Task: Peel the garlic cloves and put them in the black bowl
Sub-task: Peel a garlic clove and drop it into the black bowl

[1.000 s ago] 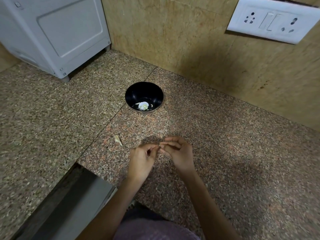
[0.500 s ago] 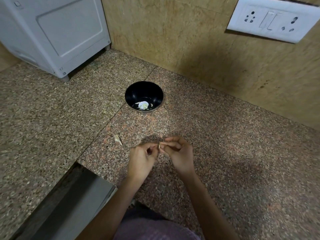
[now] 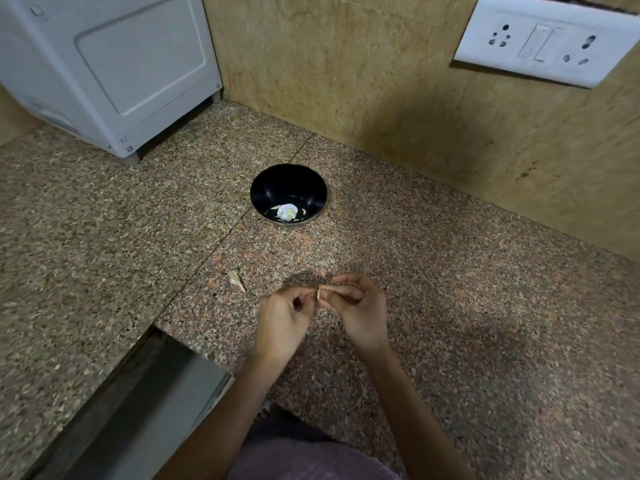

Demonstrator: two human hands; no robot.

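Grip: left hand (image 3: 282, 323) and right hand (image 3: 360, 313) both pinch garlic clove (image 3: 318, 293), fingers curled.

A garlic clove (image 3: 318, 293) is pinched between left hand (image 3: 282, 323) and right hand (image 3: 360, 313); a bowl (image 3: 277, 185) is set behind them, a loose clove (image 3: 236, 280) to their left.

Glossy black bowl (image 3: 266, 188) upright, pale peeled cloves (image 3: 287, 212) at its bottom. Tiny clove (image 3: 318, 294) pinched between fingertips of left hand (image 3: 282, 320) and right hand (image 3: 360, 306). Pale tapered loose clove (image 3: 237, 280) lies flat, just left of hands.
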